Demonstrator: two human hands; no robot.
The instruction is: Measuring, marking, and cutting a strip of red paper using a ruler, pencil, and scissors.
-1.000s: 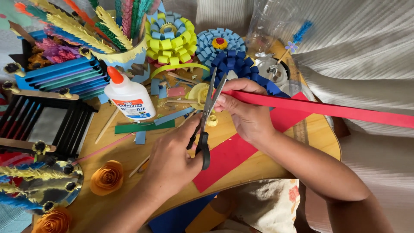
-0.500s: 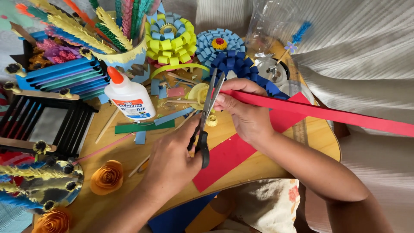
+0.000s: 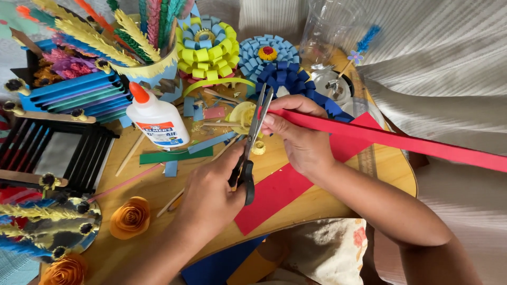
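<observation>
We're at a round wooden table (image 3: 338, 198) crowded with paper craft, and we're mid-cut. Our right hand (image 3: 303, 140) pinches the near end of a long red strip (image 3: 401, 140) that runs off to the right edge, above a wider red sheet (image 3: 274, 195) lying flat on the table. Our left hand (image 3: 211, 195) is closed round the black handles of the scissors (image 3: 252, 140), blades parted and tips up, the strip's end sitting between them. By our reckoning this is the snipping step: the next move calls for a steady squeeze with the strip held taut and fingers clear of the blades.

Now the packages. A white glue bottle (image 3: 157, 120) with an orange cap lies tilted left of the scissors, its label a blue and orange band across the front. Behind it stands a cup (image 3: 150, 71) of paper fronds, then a yellow flower (image 3: 206, 50) and a blue flower (image 3: 269, 58). An orange rose (image 3: 130, 216) sits near the front left. No signs in view.
</observation>
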